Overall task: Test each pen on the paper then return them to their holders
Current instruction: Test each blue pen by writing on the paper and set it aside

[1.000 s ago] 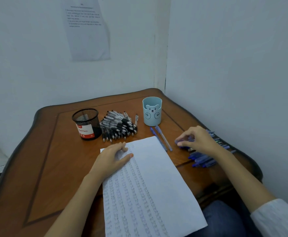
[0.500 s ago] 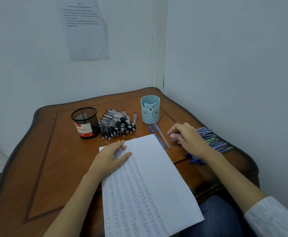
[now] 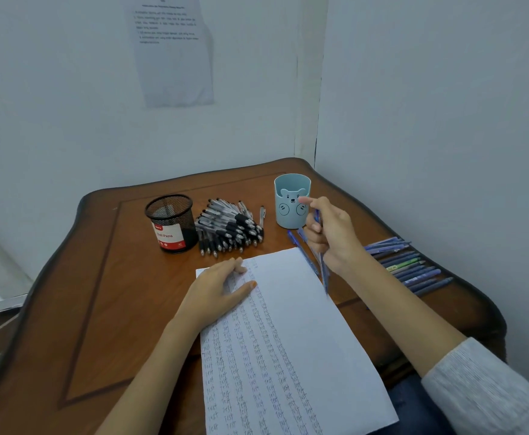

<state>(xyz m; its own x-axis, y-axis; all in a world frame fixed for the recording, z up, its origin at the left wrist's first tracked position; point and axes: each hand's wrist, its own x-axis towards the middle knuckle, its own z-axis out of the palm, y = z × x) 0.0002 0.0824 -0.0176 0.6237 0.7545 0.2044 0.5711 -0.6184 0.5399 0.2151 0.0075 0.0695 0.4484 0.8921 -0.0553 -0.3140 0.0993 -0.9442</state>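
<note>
Wooden table [image 3: 100,309], test paper [image 3: 288,340], one pen in hand.
My left hand [image 3: 216,293] lies flat on the paper's top corner, fingers straight. My right hand [image 3: 332,237] grips a blue pen [image 3: 324,274], tip down over the paper's right edge, near the bear cup [image 3: 291,202]. Black pens [image 3: 228,230] lie heaped beside the mesh holder [image 3: 170,224]; loose blue pens [image 3: 410,265] lie rowed at my right.
</note>
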